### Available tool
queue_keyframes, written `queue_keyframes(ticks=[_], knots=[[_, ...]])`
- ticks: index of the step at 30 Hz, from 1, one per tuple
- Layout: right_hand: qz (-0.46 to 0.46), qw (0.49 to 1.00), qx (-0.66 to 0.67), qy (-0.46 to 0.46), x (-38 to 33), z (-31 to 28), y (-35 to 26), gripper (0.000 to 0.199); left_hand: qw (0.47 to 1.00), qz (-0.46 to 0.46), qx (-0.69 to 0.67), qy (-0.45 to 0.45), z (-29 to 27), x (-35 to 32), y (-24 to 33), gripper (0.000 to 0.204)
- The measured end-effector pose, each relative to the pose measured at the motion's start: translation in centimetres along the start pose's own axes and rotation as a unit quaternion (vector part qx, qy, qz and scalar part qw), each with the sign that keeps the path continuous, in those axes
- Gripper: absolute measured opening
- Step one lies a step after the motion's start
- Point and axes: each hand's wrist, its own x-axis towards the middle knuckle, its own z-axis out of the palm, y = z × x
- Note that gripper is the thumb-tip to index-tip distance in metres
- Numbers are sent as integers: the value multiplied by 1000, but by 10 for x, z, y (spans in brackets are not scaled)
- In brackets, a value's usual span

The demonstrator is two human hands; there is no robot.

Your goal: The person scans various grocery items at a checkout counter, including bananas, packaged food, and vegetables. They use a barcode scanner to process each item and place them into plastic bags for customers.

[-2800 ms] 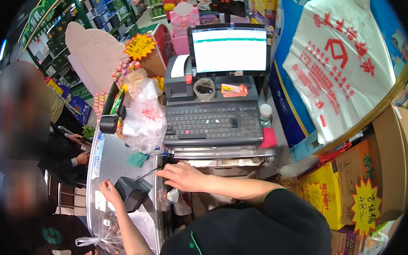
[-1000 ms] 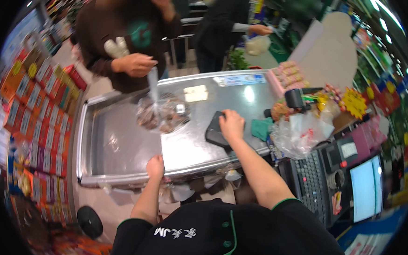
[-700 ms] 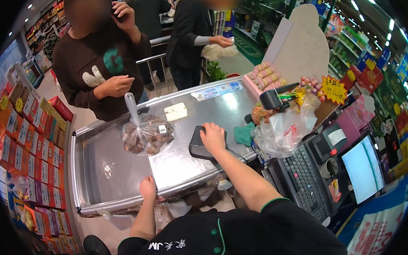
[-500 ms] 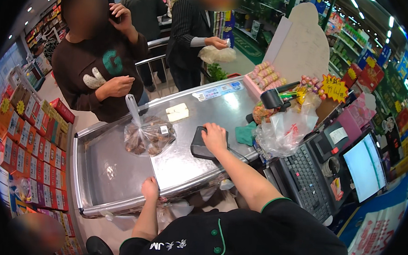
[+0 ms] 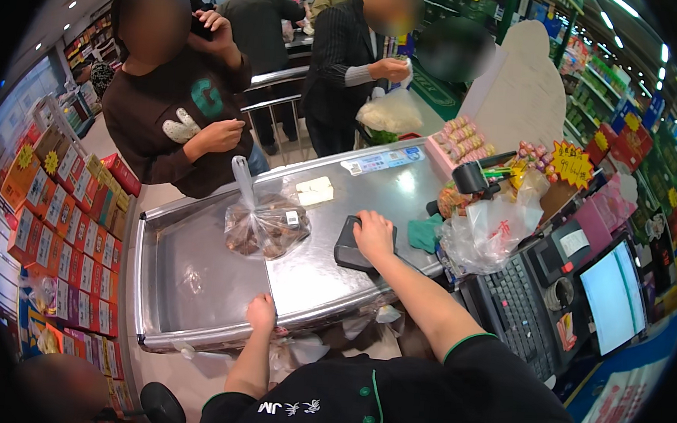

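My right hand (image 5: 373,234) lies over a black box-shaped device (image 5: 347,251) with a cable, its fingers bent over the top. The device sits on the metal checkout counter (image 5: 303,283). Curled into a fist, my left hand (image 5: 262,313) rests at the counter's near edge; whether it holds anything is hidden. Beyond the fist stands a knotted clear plastic bag (image 5: 256,233) of brown lumpy goods with a white label. A pale flat packet (image 5: 315,191) lies behind the bag. To the right of the device is a crumpled green cloth (image 5: 425,233).
Clear plastic bags (image 5: 480,239), a keyboard (image 5: 515,307) and a lit screen (image 5: 614,297) stand at right. Across the counter, one person (image 5: 173,124) holds a phone; another in a striped jacket (image 5: 335,72) holds a bag. Stacked boxes (image 5: 73,234) line the left.
The view has shifted slightly, moving the scene rightward. The striped-jacket person's hand has risen, and the bag now hangs from it. My hands stay at the device and the counter edge.
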Motion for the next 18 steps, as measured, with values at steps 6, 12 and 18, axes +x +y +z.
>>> queue_keyframes(ticks=[6, 12, 18], knots=[[-11, 999, -22, -22, 1, -2, 1, 21, 1000, -6, 3, -7, -2, -2, 4, 34], [-10, 999, -11, -31, 1, -3, 1, 22, 1000, -11, 10, -17, -7, -3, 7, 33], [-4, 1000, -5, -30, 0, -6, -2, 22, 999, -16, 9, -27, -10, -2, 8, 33]])
